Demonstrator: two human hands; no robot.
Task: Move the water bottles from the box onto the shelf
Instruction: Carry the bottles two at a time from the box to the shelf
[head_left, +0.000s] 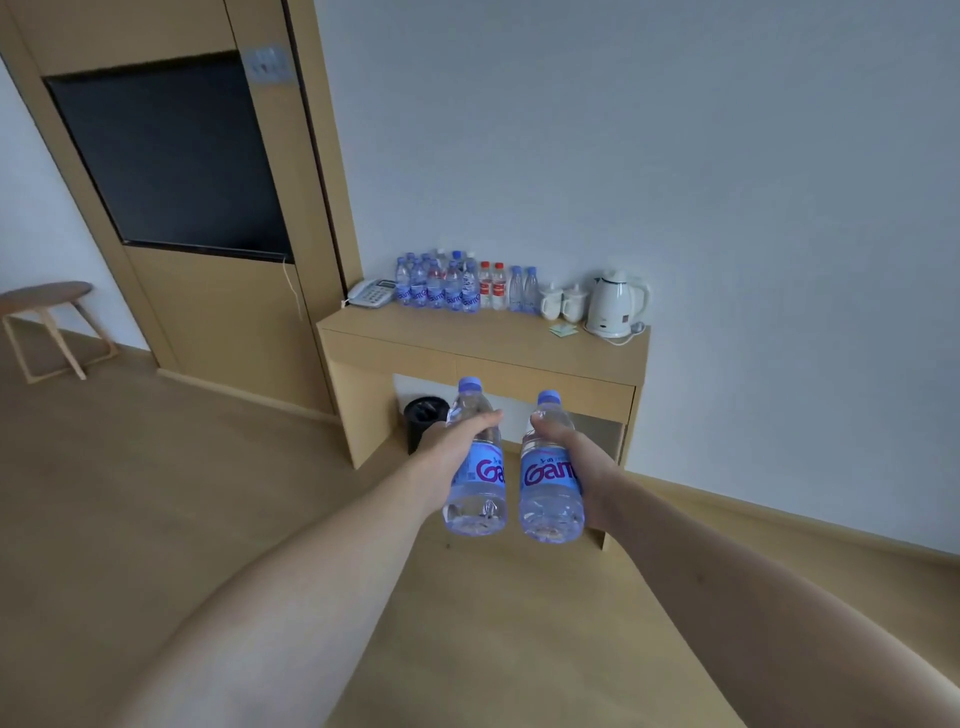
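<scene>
At frame centre, left hand (457, 447) grips water bottle (475, 467), fingers curled round upper body. Just right, right hand (576, 457) grips second bottle (550, 473) same way. Both bottles upright, blue caps up, side by side, slightly apart, held in air before wooden shelf (483, 338). On shelf top, above centre: cluster of bottles (441, 286) against wall, telephone (370, 293) at left end, two white cups (563, 301), white kettle (615, 304) at right. Black bin (423, 415) beneath shelf. Dark screen (171, 156) upper left; stool (47, 322) at left edge.

Bottles (439, 286) on shelf (467, 332) – phone (370, 293) left, kettle (615, 304) right; bin (423, 418) under shelf.
</scene>
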